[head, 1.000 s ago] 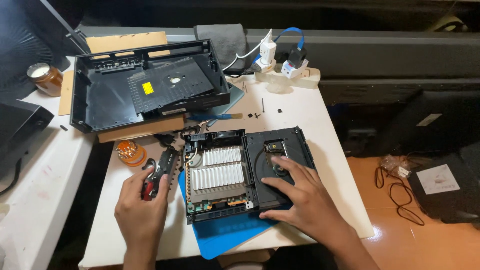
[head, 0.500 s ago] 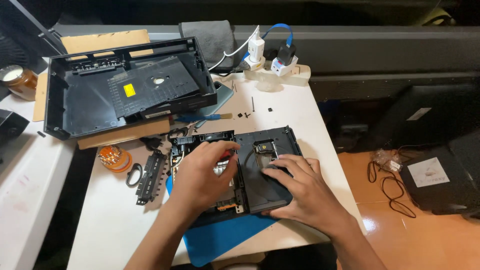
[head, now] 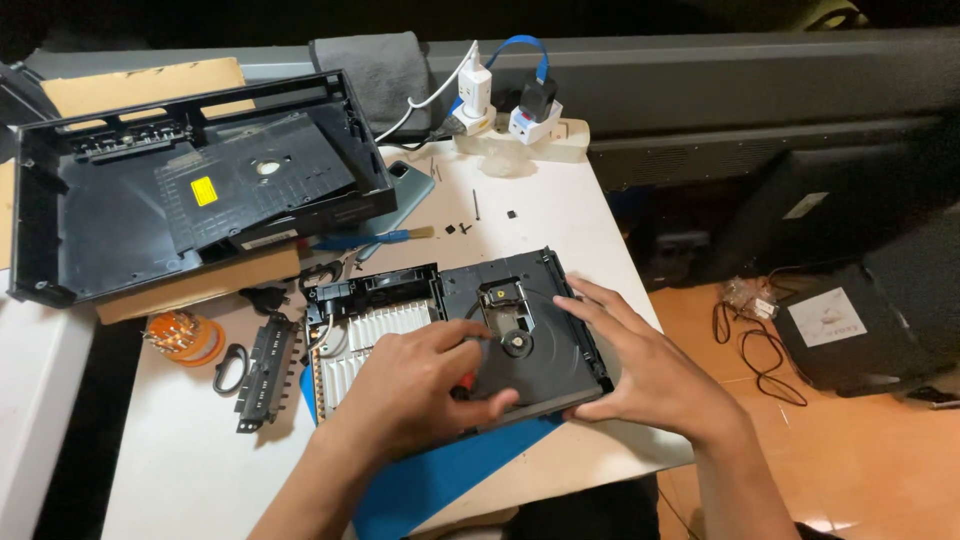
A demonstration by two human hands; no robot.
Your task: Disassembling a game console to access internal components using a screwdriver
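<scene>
At the far left of the white table point(head: 180, 470) lies a large black plastic case shell point(head: 150, 190), open side up, with a yellow sticker inside, resting partly on a strip of cardboard point(head: 200, 285). Below it sit an orange reel point(head: 185, 335), a small black ring point(head: 230, 368) and a narrow black bracket point(head: 262, 372), all near one another. Just right of these, in the middle of the table on a blue mat point(head: 440, 480), is the opened console point(head: 450, 330): silver cooling fins show on its left half and a black disc drive point(head: 530, 335) fills its right half. The left hand point(head: 410, 385) lies over the fins and the drive's left edge, fingers curled narrowly around something with a red tip; what it is I cannot tell. The right hand point(head: 650, 375) rests on the drive's right edge, fingers spread wide and flat, thumb under the front corner. Behind the console lie a blue-handled brush point(head: 385, 238) and a few loose screws point(head: 470, 225). Further back a white power strip point(head: 520, 135) carries plugs and a blue cable, beside a grey cloth point(head: 380, 70). On the orange floor to the right lies a black box point(head: 850, 325) with tangled wires.
</scene>
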